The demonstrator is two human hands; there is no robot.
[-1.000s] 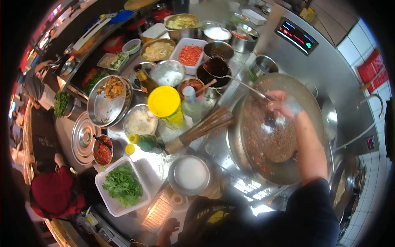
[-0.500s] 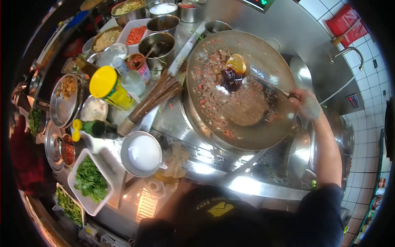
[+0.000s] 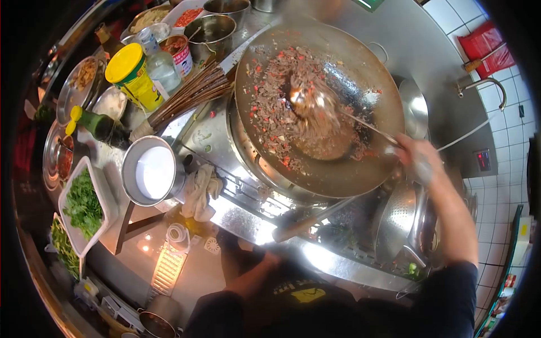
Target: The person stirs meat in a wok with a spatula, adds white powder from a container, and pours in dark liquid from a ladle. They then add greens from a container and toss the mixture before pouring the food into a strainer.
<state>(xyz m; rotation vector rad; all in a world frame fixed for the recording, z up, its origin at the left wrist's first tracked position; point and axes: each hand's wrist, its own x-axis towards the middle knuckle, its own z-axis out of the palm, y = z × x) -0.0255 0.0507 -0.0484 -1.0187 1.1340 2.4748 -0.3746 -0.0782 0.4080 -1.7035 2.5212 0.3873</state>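
Note:
My right hand [image 3: 418, 159] is closed around the handle of a ladle [image 3: 369, 125]. Motion blurs the ladle's bowl, which is down among chopped brown meat and red pepper bits [image 3: 276, 93] in a large wok [image 3: 360, 62]. Liquid pools in the wok's lower middle. A long handle [image 3: 301, 224] sticks out from under the wok toward my body. My left hand [image 3: 269, 262] is low by my waist, just below that handle's end; its fingers are mostly hidden, and I cannot see it holding anything.
Left of the wok are a bamboo brush [image 3: 180, 101], a yellow tub [image 3: 135, 76], a green bottle [image 3: 98, 124], a pot of white contents [image 3: 156, 170], a crumpled cloth [image 3: 200, 191] and a tray of green herbs [image 3: 107, 211]. A perforated strainer [image 3: 396, 219] stands at right.
The ladle's bowl, which held dark sauce, has moved down and left into the meat and is now blurred. My view has shifted, and the left hand shows more by my waist.

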